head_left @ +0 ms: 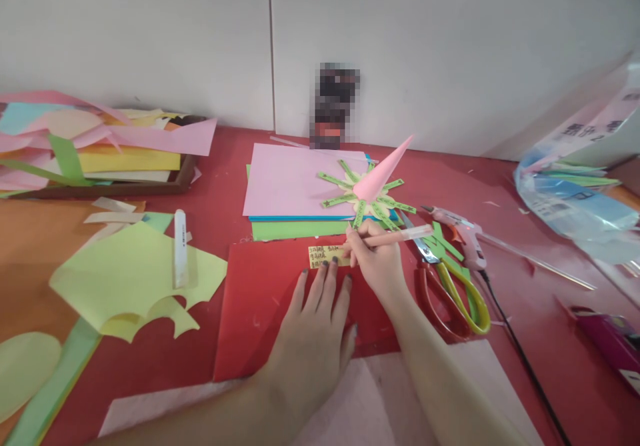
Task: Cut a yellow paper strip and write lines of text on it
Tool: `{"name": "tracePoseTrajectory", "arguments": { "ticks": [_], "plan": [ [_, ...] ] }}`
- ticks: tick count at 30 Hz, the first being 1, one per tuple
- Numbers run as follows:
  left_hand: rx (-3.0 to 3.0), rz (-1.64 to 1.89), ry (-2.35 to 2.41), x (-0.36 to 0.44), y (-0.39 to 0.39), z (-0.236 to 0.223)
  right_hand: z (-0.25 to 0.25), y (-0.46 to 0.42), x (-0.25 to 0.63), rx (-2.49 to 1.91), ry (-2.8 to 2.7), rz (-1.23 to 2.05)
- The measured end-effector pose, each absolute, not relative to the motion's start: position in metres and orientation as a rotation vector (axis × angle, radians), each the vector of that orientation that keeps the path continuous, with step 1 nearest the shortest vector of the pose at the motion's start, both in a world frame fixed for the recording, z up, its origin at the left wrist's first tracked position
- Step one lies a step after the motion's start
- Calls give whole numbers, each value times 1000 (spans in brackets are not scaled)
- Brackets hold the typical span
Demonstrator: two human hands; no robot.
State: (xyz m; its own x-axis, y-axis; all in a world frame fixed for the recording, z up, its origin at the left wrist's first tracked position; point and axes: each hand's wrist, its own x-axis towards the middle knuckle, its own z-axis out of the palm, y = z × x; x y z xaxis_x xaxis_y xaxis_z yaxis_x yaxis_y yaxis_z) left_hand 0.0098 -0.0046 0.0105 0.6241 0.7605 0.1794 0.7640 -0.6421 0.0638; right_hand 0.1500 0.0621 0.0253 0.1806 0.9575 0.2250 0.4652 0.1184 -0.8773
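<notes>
My right hand (377,259) is closed around a pen (400,235), its tip side over the right end of a small yellow paper slip (323,253). Handwritten lines cover the left part of the slip. My left hand (317,326) lies flat with fingers spread, its fingertips at the slip's lower edge. Under both is a red sheet (255,299). Just beyond stands a pink paper cone (380,173) on a pale flower-shaped base, with green written strips (340,199) radiating from it.
Scissors (445,286) and a pink hot glue gun (465,233) with a black cord lie at right. A white tube (180,246) rests on cut yellow paper (135,273) at left. A tray (187,173) of paper scraps, stacked sheets (285,179) and a plastic bag (575,193) stand farther back.
</notes>
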Motion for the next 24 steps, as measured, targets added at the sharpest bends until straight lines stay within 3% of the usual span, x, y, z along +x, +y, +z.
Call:
{"name": "tracePoseTrajectory", "arguments": {
  "ticks": [24],
  "plan": [
    [-2817,-284,-1330,11,-4,10,24,62,150,-1517,-1444,608]
  ]
}}
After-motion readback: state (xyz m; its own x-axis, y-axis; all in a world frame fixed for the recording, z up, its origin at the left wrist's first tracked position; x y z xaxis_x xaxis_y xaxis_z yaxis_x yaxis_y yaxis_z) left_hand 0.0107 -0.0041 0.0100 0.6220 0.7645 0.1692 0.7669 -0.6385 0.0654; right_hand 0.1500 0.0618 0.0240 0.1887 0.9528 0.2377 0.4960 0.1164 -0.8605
